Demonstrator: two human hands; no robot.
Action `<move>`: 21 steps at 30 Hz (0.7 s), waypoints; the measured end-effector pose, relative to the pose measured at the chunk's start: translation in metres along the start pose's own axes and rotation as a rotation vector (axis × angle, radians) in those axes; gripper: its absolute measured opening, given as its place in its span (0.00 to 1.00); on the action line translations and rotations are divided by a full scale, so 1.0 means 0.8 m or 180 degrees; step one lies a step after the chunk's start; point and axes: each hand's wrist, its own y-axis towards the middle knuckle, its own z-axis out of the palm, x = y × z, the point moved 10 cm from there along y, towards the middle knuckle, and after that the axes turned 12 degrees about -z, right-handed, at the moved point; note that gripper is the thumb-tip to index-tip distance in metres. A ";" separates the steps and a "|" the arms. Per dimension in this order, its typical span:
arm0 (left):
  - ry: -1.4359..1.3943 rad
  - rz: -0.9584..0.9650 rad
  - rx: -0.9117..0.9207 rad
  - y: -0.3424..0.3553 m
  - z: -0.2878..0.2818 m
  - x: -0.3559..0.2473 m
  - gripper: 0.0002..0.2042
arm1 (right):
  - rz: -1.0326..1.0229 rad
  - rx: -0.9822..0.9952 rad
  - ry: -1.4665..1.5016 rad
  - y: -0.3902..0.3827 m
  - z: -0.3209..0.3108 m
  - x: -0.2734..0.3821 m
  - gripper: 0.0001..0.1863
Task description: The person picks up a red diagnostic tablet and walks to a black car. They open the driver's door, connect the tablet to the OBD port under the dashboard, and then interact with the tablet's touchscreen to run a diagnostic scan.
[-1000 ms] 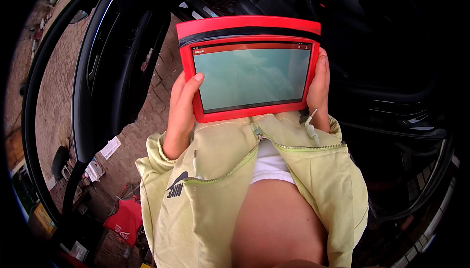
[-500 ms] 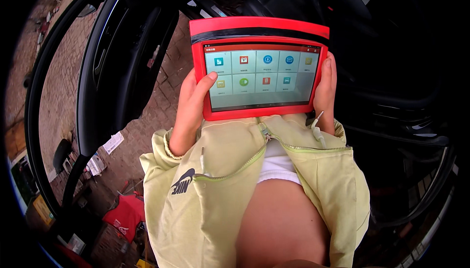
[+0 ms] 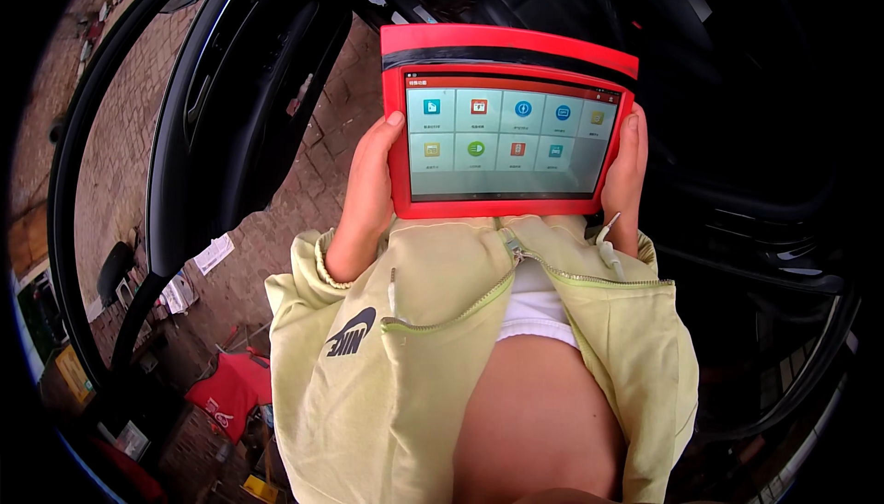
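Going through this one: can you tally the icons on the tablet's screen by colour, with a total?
Teal square icons: 2
Red square icons: 2
Blue round icons: 2
Yellow square icons: 2
Green round icon: 1
Total: 9 icons on the red-framed rectangular tablet

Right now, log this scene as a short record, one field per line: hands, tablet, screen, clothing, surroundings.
Left hand: grips the left edge of the tablet, thumb on its red border
Right hand: holds the tablet's right edge
Tablet: red case, black strip near the top
Screen: lit, two rows of icons, five above four
Clothing: pale yellow-green jacket with a zip
Left side: car door, brick paving, white paper
Lower left: red cloth
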 end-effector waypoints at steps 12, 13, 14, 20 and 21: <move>0.0990 0.0349 -0.0097 0.006 0.002 -0.007 0.16 | -0.0126 -0.0090 -0.0040 0.000 0.001 0.014 0.18; 0.1051 0.0376 -0.0121 0.006 0.002 -0.007 0.16 | -0.0125 -0.0074 -0.0053 0.001 0.002 0.014 0.18; 0.1114 0.0403 -0.0144 0.006 0.003 -0.008 0.17 | -0.0122 -0.0060 -0.0065 0.001 0.002 0.014 0.18; 0.0037 0.0284 0.0150 0.007 0.003 -0.007 0.26 | -0.0086 -0.0096 0.0014 0.001 0.004 0.015 0.17; -0.0093 0.0275 0.0242 0.008 0.005 -0.008 0.27 | -0.0090 -0.0098 0.0008 0.001 0.003 0.014 0.17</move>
